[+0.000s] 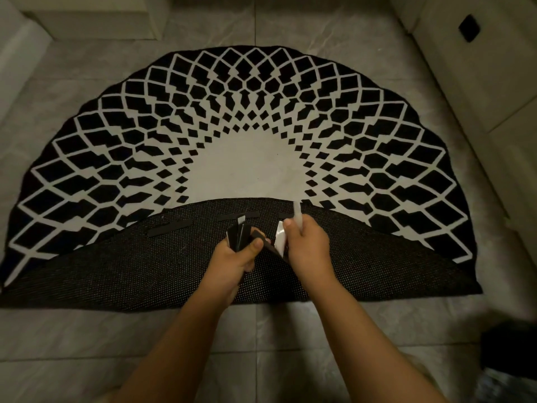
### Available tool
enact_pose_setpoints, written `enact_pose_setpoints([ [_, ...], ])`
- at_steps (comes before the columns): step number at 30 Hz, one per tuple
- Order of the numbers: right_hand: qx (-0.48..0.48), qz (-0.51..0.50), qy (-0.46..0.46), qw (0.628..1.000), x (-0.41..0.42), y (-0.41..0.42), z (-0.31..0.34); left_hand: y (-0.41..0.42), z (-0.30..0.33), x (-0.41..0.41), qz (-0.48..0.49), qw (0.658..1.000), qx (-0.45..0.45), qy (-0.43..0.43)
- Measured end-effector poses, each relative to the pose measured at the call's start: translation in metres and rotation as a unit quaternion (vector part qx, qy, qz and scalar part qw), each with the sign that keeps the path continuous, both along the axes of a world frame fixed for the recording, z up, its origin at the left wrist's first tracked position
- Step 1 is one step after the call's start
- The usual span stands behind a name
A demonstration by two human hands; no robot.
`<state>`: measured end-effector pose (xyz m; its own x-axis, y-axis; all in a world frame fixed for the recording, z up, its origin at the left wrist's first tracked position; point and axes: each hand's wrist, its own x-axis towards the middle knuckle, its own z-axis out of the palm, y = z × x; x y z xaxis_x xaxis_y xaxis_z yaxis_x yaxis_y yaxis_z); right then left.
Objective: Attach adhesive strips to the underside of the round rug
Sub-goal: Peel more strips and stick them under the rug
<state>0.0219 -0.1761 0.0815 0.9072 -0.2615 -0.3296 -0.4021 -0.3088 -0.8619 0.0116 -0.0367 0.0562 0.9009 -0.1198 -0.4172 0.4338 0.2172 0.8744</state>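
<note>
Rug: the round rug (261, 158) is laid on the tiled floor (290, 338), its near half folded back so that the dark mesh underside (130, 271) is turned up; the fold line is seen as a straight near edge.
Strips in place: two black adhesive strips (170, 227) are seen stuck near the curved edge of the folded flap, left of the hands.
Left hand: the left hand (235, 257) is curled round a fanned bundle of black strips (239, 237), held over the underside.
Right hand: the right hand (305, 242) is closed on a white backing paper (280, 237), with a pale sliver raised above the fingers.
Open room: bare tiles are left near the fold; pale furniture edges (465, 82) are seen close to the rug at right and upper left.
Corner: a dark blurred object (511, 359) is seen at lower right.
</note>
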Motion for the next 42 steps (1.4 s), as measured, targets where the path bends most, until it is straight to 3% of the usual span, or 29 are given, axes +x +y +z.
enact_pose_setpoints([
  [3,-0.013,0.018,0.001,1.0,0.002,-0.002,0.0,0.003,-0.001,0.0,-0.002,1.0,-0.003,-0.008],
  [8,0.084,-0.005,0.022,0.996,-0.001,0.002,0.004,0.002,-0.003,0.0,0.03,0.999,-0.018,0.003],
  [14,0.111,0.048,0.046,0.992,-0.005,0.004,0.007,0.004,-0.009,0.0,0.047,0.999,-0.009,0.011],
  [19,0.14,-0.073,0.036,0.987,-0.002,0.003,-0.004,0.004,-0.01,0.001,0.079,0.995,-0.065,0.008],
  [22,0.252,-0.175,0.05,0.95,0.001,-0.002,-0.008,0.006,-0.012,0.003,0.147,0.972,-0.177,0.046],
  [24,0.327,-0.231,0.058,0.914,0.003,-0.006,-0.007,0.007,-0.013,0.001,0.163,0.963,-0.204,0.062],
  [34,0.527,-0.439,0.076,0.724,0.005,-0.02,-0.015,-0.005,-0.02,-0.008,0.16,0.968,-0.173,0.089],
  [42,0.576,-0.491,0.059,0.651,0.006,-0.022,-0.007,-0.015,-0.018,-0.011,0.169,0.975,-0.118,0.083],
])
